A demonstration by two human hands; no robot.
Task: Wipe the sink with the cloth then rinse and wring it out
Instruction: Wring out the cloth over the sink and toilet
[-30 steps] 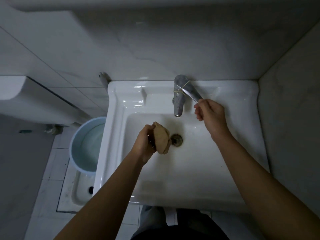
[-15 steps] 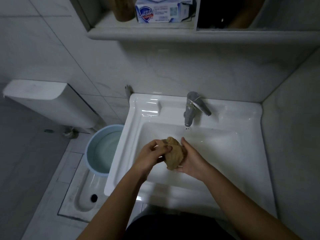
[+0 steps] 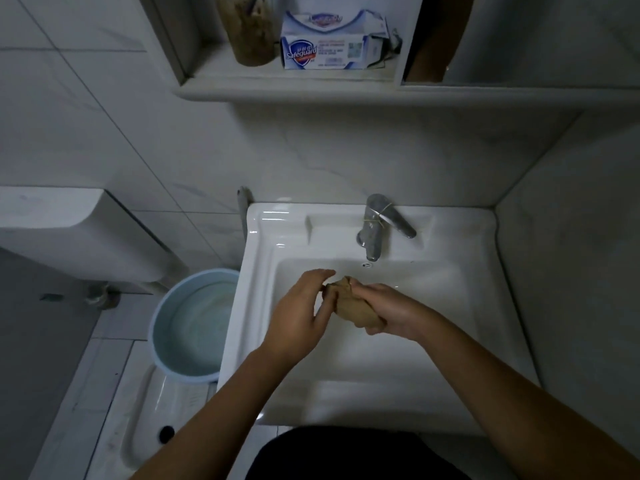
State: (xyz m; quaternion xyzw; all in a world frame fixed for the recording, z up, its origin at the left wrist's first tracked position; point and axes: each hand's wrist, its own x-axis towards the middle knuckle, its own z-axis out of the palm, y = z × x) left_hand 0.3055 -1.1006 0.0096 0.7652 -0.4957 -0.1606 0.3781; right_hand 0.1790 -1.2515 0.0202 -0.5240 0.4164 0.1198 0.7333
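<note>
Both hands meet above the basin of the white sink, forearms reaching in from the lower edge of the head view. Right hand: fingers curled round the brown cloth, clenching its bunched body from the right, knuckles turned down toward the basin. Left hand: back of the hand facing the camera, fingers fairly straight and reaching over the cloth's left end, thumb below. Whether this hand pinches the cloth or merely touches it cannot be told. The cloth is a wadded, twisted lump held in the air between the two hands, over the middle of the basin and in front of the faucet. The faucet stands on the sink's back ledge, spout pointing toward the hands and lever angled to the right, with a thin yellowish band wound round it.

Containers: a pale blue bucket stands on the floor just left of the sink and holds water nearly to the rim. It overlaps the far end of a white squat pan set into the floor tiles. On the wall shelf above the sink sit a blue-and-white Safeguard soap box and, just to its left, a brownish object too dim to identify.
</note>
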